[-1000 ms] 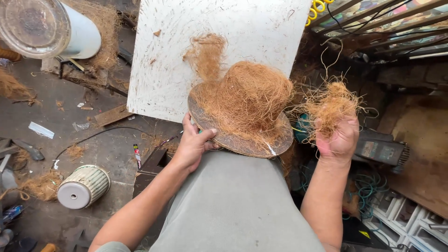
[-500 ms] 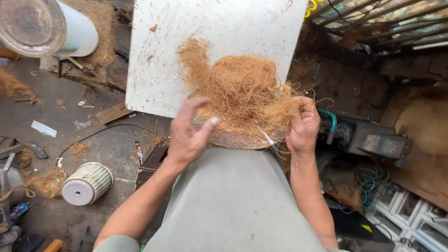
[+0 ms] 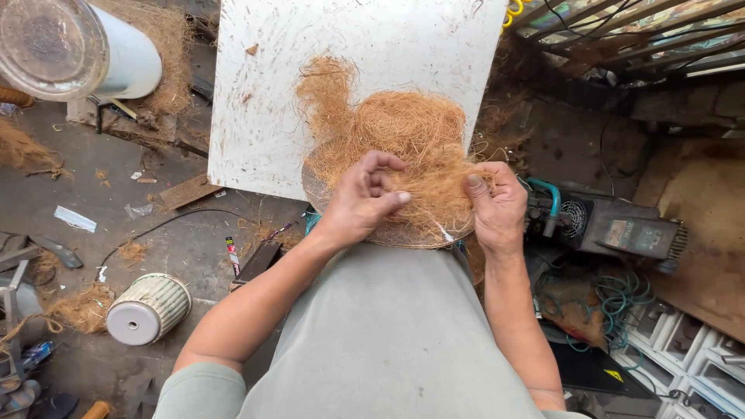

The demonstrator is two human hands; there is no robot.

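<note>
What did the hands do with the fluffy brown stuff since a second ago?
The right hand carried its loose tuft in from the side and pressed it onto the coconut fibre pile. The left hand left the round tray edge and moved up onto the fibre. The tray and white board stayed put.

Grimy dark concrete floor (image 3: 178,248) littered with fibre scraps; scuffed white flat board (image 3: 372,62) leaning; white cylinder container (image 3: 77,50) top left; ribbed white spool (image 3: 147,309); black motor unit (image 3: 613,229) right; daylight.
</note>
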